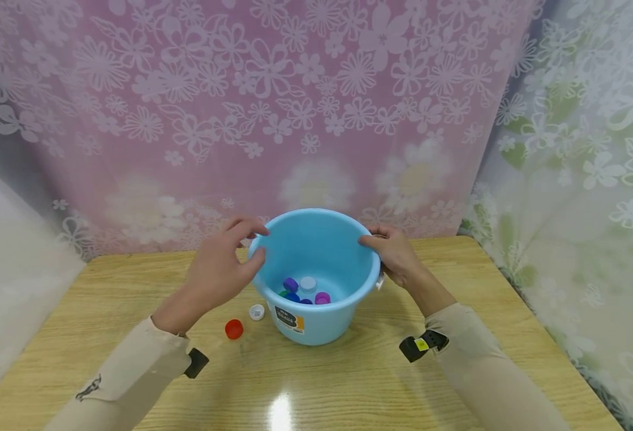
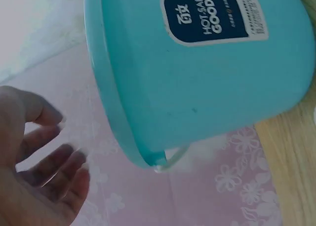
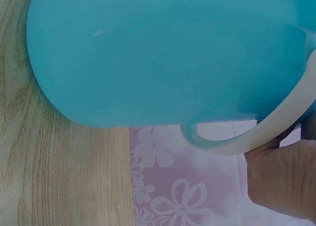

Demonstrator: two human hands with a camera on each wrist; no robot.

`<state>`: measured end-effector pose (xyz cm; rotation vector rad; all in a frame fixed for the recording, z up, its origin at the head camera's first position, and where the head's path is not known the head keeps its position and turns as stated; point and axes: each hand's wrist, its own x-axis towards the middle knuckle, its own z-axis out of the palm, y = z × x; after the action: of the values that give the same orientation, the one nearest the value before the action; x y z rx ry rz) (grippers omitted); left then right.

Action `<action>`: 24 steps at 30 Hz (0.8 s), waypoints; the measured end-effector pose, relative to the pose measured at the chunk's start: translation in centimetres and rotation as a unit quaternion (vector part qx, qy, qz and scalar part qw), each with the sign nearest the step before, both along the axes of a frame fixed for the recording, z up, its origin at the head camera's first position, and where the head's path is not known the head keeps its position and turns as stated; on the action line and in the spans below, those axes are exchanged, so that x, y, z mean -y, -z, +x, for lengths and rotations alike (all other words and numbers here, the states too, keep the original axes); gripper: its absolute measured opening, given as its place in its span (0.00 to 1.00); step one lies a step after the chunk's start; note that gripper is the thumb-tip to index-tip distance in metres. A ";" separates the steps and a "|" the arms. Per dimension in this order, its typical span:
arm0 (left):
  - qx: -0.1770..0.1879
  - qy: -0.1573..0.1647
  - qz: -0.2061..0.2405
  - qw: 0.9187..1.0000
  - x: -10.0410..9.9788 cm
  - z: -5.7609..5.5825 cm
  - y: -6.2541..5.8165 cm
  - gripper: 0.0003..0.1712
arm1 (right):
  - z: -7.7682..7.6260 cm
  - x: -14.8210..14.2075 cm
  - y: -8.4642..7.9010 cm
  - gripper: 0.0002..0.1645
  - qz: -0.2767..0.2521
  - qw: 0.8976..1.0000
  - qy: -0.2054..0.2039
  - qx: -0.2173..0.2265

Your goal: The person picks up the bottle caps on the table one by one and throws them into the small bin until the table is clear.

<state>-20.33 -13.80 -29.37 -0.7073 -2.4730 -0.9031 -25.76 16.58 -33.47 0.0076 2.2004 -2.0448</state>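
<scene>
A light blue bucket (image 1: 316,326) stands on the wooden table, its mouth tilted toward the head camera. Several bottle caps lie inside it, among them a white cap (image 1: 308,284), a magenta cap (image 1: 322,298) and a purple cap (image 1: 291,285). My right hand (image 1: 397,254) grips the right rim, thumb over the inner side. In the right wrist view, a pale handle (image 3: 237,146) curves in front of that hand's fingers. My left hand (image 1: 216,272) is beside the left rim with fingers loosely bent and nothing in them; the left wrist view (image 2: 44,161) shows a gap to the bucket.
On the table left of the bucket lie a red cap (image 1: 234,328) and a white cap (image 1: 256,312). A pink flowered curtain (image 1: 306,120) hangs behind the table's back edge. Pale flowered fabric (image 1: 580,227) hangs along the right side.
</scene>
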 end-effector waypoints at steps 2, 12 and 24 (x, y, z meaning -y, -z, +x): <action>-0.018 -0.019 0.035 0.999 0.8 0.1 0.4 0.13 | 0.0 0.0 0.0 0.21 0.000 1.000 -0.002 -0.001; 0.114 -0.090 0.066 0.987 4.6 0.5 4.2 0.14 | -0.1 -0.1 0.1 0.20 0.006 1.000 -0.001 -0.003; 0.226 -0.096 -0.024 0.969 6.1 0.8 10.2 0.18 | 0.0 0.1 0.0 0.19 0.015 1.000 0.000 -0.005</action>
<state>-19.57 -19.88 -39.58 -0.2856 -2.9043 -1.0214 -25.80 16.52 -33.50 0.0006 2.2362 -2.0149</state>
